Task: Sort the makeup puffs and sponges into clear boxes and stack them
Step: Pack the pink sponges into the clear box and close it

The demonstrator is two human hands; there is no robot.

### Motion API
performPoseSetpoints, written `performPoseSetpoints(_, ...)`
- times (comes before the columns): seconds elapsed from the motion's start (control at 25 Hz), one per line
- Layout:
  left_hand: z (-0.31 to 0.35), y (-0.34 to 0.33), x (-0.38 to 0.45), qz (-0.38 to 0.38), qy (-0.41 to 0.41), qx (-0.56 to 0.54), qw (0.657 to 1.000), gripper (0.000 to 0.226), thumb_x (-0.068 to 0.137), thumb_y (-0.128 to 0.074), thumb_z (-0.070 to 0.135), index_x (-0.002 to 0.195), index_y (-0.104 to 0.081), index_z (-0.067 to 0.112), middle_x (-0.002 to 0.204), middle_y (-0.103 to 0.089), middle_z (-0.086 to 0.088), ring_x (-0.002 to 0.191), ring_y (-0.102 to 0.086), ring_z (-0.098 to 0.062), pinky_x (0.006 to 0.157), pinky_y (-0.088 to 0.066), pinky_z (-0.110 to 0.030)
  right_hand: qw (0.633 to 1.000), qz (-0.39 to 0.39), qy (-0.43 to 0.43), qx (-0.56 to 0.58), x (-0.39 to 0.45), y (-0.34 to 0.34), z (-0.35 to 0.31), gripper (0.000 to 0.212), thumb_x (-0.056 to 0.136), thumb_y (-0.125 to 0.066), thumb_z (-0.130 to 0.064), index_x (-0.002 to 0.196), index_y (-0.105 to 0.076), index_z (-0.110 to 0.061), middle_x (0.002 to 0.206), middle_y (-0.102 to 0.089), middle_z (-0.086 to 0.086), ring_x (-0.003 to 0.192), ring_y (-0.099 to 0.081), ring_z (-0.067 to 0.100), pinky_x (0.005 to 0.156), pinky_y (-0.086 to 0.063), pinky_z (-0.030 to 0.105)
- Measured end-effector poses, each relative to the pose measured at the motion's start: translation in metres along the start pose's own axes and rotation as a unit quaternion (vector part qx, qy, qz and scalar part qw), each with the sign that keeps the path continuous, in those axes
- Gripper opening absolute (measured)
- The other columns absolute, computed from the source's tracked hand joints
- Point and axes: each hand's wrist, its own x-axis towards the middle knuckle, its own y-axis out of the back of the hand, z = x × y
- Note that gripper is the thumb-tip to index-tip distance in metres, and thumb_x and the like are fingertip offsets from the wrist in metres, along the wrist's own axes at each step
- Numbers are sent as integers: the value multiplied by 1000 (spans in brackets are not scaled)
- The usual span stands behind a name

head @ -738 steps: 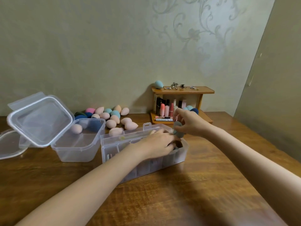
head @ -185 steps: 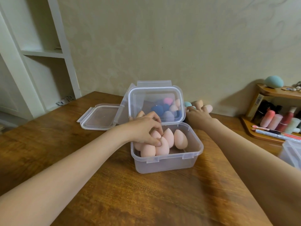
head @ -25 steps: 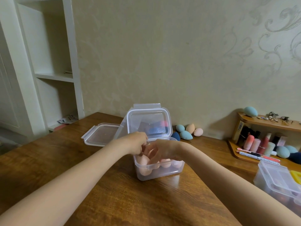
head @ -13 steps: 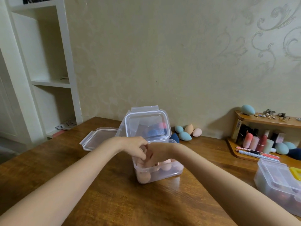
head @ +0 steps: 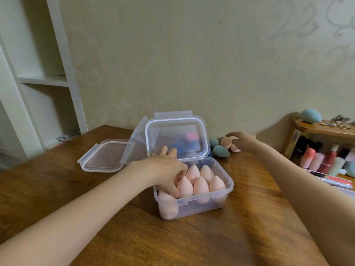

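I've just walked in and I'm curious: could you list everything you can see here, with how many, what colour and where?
Clear box: one, open, table centre.
Peach sponges: at least six, standing in the box.
Loose sponges: several, teal and peach, by the wall.
Spare lid: one, clear, left of the box.
Wooden rack: one, right, holding cosmetics.
Table: one, brown wood.
Left hand: in the box, touching sponges.
Right hand: reaching to a loose peach sponge.

Clear box point(head: 194, 198): centre frame on the desk point(head: 211, 237), lid upright, pink sponges point(head: 199, 184) standing inside.
Left hand point(head: 167, 169): touching them.
Right hand point(head: 243, 143): on a peach sponge point(head: 226, 142), centre right.
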Motion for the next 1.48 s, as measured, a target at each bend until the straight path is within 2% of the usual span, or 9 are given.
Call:
performPoseSetpoints(0.32,2,-12,11,24,-14,29,999,43,79,-65,45,114,-47,27,123,-30,-5,114,-27,-27,94,-34,-40,992,116,-34,46,-1,-30,14,30,86,-48,-12,114,-50,-2,123,-43,21,102,-53,42,87,-48,43)
performPoseSetpoints(0.52,-5,-12,3,42,-23,-49,998,43,80,-65,39,119,-49,28,130,-34,-3,121,-29,-22,98,-38,-37,920,267,-39,283,-45,12,-9,33,84,-59,-20,109,-48,-1,119,-42,17,85,-50,28,78,-45,37)
performPoseSetpoints(0.6,-7,-10,-1,39,-26,-110,993,43,81,-63,39,121,-49,34,127,-39,-2,122,-33,-21,99,-41,-37,889,212,26,405,-76,45,-31,28,85,-59,-22,103,-46,-6,97,-51,14,65,-50,20,58,-42,29)
performPoseSetpoints(0.72,-2,-10,-3,42,-34,-123,991,37,86,-55,35,122,-51,40,129,-44,-3,123,-36,-25,102,-39,-42,844,-84,150,508,-130,64,-54,14,92,-54,-18,104,-49,-11,78,-58,9,48,-56,15,42,-42,19)
performPoseSetpoints(0.8,1,-15,-3,68,-14,-95,993,35,90,-50,30,125,-53,36,138,-38,-1,127,-30,-26,106,-33,-41,817,-303,190,452,-153,53,-59,18,92,-55,-10,109,-53,-10,88,-67,11,64,-68,18,56,-56,20)
performPoseSetpoints(0.88,2,-20,-4,95,10,-105,990,39,91,-48,19,129,-51,30,143,-32,2,130,-24,-24,111,-26,-39,820,-386,220,361,-162,37,-63,12,92,-56,-8,104,-57,-7,93,-68,11,73,-70,19,66,-58,20)
performPoseSetpoints(1.08,4,-22,-7,113,12,-103,988,38,94,-42,12,126,-54,30,143,-29,2,131,-22,-25,112,-20,-41,908,-302,245,158,-162,18,-86,19,92,-56,-15,73,-61,-16,66,-55,-1,61,-52,10,58,-43,20)
performPoseSetpoints(1.28,7,-23,-7,126,35,-98,987,30,98,-41,19,122,-58,21,143,-29,1,128,-25,-26,109,-23,-36,933,-209,279,-91,-171,-2,-103,13,88,-60,-26,80,-56,-16,69,-51,-5,68,-47,11,60,-35,20)
performPoseSetpoints(1.48,10,-19,-11,130,42,-105,985,32,97,-40,13,125,-55,19,144,-28,0,128,-26,-25,110,-24,-35,932,-201,279,-114,-173,-8,-106,24,87,-62,-25,104,-63,-8,85,-55,0,83,-49,16,71,-36,25)
